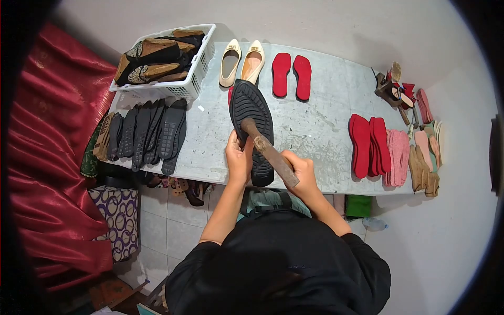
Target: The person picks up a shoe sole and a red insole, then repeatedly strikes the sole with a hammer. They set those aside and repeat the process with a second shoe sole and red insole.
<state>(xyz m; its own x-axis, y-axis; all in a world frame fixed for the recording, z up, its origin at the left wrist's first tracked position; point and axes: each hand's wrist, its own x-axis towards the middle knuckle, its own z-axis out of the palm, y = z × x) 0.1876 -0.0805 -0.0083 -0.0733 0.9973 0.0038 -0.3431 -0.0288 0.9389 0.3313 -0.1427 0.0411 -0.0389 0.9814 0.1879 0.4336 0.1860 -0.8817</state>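
My left hand (238, 159) is closed around the side of a black shoe sole (247, 102), its ridged tread turned up toward me. A bit of red peeks out at the sole's left edge. In my right hand (302, 176) is a worn hammer (266, 149), gripped partway along. Its rounded end overlaps the middle of the tread in this view. Just beyond the sole's toe stands a pair of cream flat shoes (230, 65), and right of them lie two red insoles (281, 73).
A white basket (195, 84) of shoes stands at the table's (315, 136) back left, above rows of black soles (142, 131). Stacked red insoles (360, 147) and pink insoles (397, 157) lie at the right, near several tools (389, 92). A red curtain (58, 157) hangs left.
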